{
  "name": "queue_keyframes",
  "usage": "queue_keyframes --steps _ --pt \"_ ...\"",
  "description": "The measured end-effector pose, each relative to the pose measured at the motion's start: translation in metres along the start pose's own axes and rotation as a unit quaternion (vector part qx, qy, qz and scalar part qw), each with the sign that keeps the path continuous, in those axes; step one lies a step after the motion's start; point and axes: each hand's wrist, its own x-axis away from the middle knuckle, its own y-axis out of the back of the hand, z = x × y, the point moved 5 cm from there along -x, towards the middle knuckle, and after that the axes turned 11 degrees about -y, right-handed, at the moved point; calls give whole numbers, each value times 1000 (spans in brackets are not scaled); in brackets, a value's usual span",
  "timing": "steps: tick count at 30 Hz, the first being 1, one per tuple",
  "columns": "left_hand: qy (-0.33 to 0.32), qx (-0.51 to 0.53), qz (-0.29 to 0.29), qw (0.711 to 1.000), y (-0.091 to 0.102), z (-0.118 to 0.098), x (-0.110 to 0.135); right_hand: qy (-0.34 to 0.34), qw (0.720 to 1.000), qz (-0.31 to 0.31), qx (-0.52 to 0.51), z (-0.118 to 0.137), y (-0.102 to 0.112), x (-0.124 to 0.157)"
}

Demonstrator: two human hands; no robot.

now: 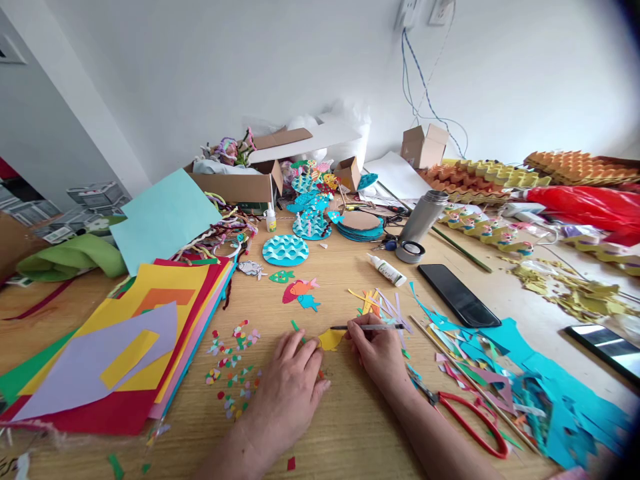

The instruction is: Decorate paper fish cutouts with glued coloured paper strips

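Note:
My left hand (293, 377) lies flat on the wooden table (345, 427), its fingertips pressing the edge of a small yellow paper piece (330, 339). Fingers of my right hand (377, 350) are closed round a thin pen (370, 327), held level with its tip at the yellow piece. Just beyond lie cut paper fish in red, orange and blue (301, 293) and a bundle of thin coloured paper strips (377, 303).
A stack of coloured paper sheets (130, 333) fills the left side, with confetti bits (233, 367) beside it. Red-handled scissors (467, 417), teal scraps (525, 373), a black phone (457, 295), a glue bottle (386, 269), a steel flask (423, 217) and cardboard boxes (240, 180) lie right and behind.

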Motion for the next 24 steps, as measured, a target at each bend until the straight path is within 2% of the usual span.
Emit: queue_keyframes --steps 14,24 --pt "-4 1 -2 1000 1 -1 1 3 1000 24 17 -1 -3 0" --pt "1 -4 2 1000 2 -1 1 2 1000 -1 10 0 -1 0"
